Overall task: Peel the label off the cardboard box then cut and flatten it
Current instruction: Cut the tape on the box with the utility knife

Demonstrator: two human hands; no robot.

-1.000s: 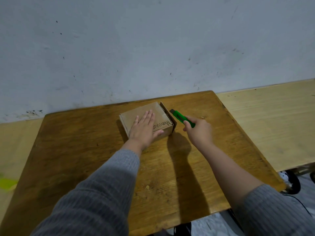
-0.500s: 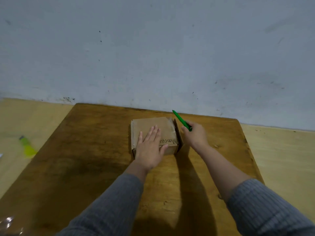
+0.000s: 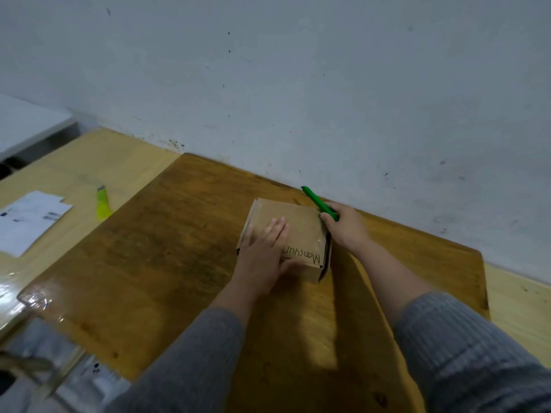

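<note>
A small brown cardboard box (image 3: pixel 301 225) with handwriting along its near top edge lies on the dark wooden table (image 3: pixel 179 263), close to the wall. My left hand (image 3: pixel 264 257) presses flat on the box's top, fingers straight. At the box's right side, my right hand (image 3: pixel 347 226) grips a green utility knife (image 3: pixel 319 203); the knife points up and away toward the wall. Its blade end near the box is hidden by my hand.
On the lighter table to the left lie a yellow-green cutter (image 3: pixel 102 204) and a white printed sheet (image 3: pixel 28 220). Clear plastic wrap (image 3: pixel 35 302) gleams at the table's near left corner. The grey wall (image 3: pixel 298 84) runs right behind the box.
The view has swung left and tilted, bringing the left table into sight. My left hand stays on the box. My right hand with the knife stays at the box's right side.
</note>
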